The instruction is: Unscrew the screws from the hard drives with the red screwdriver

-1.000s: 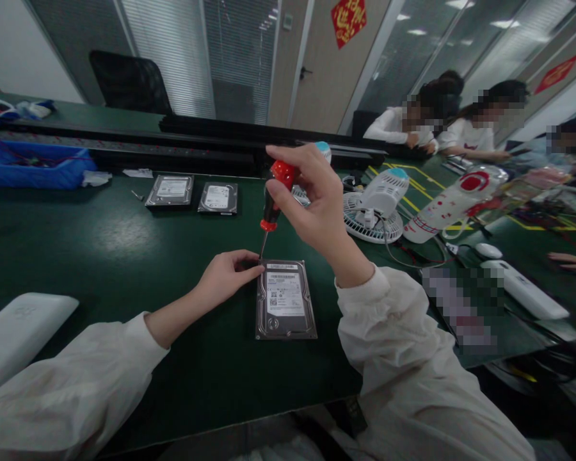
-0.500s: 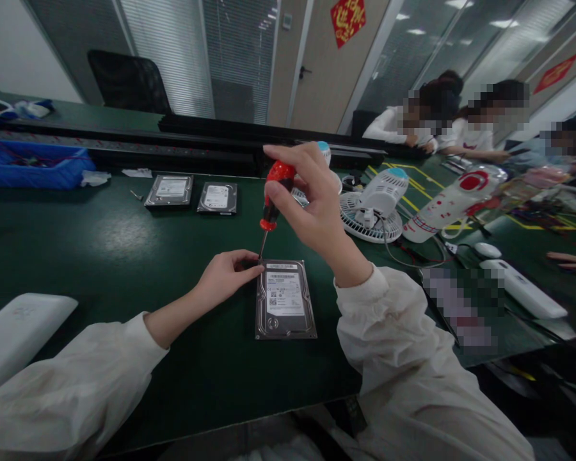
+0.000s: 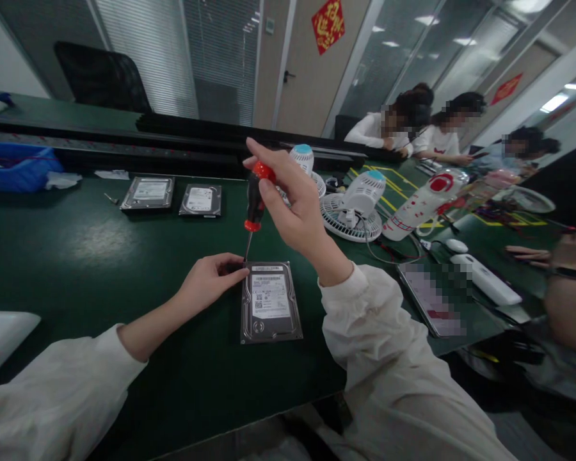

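A hard drive [image 3: 272,304] lies label up on the green table before me. My left hand [image 3: 211,275] grips its upper left corner, thumb on the edge and the other fingers curled beside it, partly hidden. In my right hand [image 3: 290,198] is a red and black screwdriver [image 3: 254,203], held by the top of its handle between thumb and fingers. Its shaft points down, nearly upright, and the tip meets the drive's upper left corner near my left fingertips. Whether the tip sits in a screw is too small to tell.
Two more hard drives [image 3: 148,193] [image 3: 200,200] lie farther back, near a blue bin [image 3: 22,166]. White fans [image 3: 360,205], a bottle [image 3: 420,205], a phone [image 3: 429,301] and a white power strip [image 3: 487,280] are at right. Another person's arm [image 3: 573,282] rests at the right edge.
My view has turned right, so everything sits farther left and another person's arm shows more. My right fingers have shifted on the screwdriver handle, which appears turned. The drive stays under my left hand.
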`<state>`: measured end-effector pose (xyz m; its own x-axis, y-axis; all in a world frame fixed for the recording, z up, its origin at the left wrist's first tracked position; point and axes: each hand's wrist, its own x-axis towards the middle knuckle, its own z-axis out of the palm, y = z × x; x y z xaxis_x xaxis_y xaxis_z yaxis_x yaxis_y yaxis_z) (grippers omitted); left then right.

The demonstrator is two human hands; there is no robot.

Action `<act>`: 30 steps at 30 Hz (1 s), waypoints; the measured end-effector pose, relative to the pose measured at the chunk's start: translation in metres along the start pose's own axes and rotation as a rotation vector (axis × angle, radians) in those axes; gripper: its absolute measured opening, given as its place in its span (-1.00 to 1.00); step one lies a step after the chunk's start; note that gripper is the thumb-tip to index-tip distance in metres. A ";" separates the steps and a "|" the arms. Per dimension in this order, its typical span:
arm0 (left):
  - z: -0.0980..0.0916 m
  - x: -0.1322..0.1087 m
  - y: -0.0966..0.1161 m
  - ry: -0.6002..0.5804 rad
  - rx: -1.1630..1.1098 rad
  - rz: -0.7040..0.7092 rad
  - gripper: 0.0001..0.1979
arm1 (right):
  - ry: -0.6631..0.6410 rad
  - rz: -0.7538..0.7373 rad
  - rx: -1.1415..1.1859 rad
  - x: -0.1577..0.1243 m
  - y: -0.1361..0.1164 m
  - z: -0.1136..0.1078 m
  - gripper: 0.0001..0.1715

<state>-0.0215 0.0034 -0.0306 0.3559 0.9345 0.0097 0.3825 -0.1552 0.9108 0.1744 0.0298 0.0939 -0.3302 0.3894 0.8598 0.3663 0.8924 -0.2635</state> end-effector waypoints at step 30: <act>0.003 0.002 -0.001 -0.013 -0.038 0.005 -0.59 | 0.038 -0.020 0.042 0.001 0.000 -0.001 -0.69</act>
<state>-0.0184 0.0039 -0.0331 0.3691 0.9293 0.0091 0.3483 -0.1474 0.9257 0.1745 0.0298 0.0950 -0.3037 0.3632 0.8808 0.3225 0.9091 -0.2636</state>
